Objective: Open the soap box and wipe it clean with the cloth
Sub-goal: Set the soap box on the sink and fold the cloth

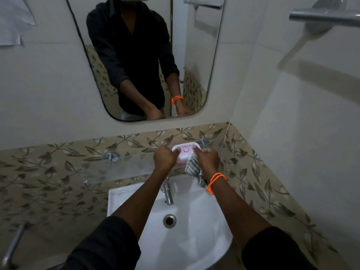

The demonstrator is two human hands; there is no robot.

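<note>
A pink soap box [185, 153] with a white lid and a round coloured logo rests on the glass shelf [120, 166] above the sink. My left hand [165, 157] grips its left end, thumb on the lid edge. My right hand [206, 156] presses its thumb on the right end of the lid and holds a grey striped cloth [193, 169] bunched in the palm, which hangs down below the hand. The lid looks closed or only just raised; I cannot tell which.
A white sink [136, 195] with a chrome tap [168, 191] and drain [169, 220] lies below the shelf. A mirror [196, 55] hangs above. A chrome towel bar [323, 18] juts out at the upper right, and another bar [13, 244] at the lower left.
</note>
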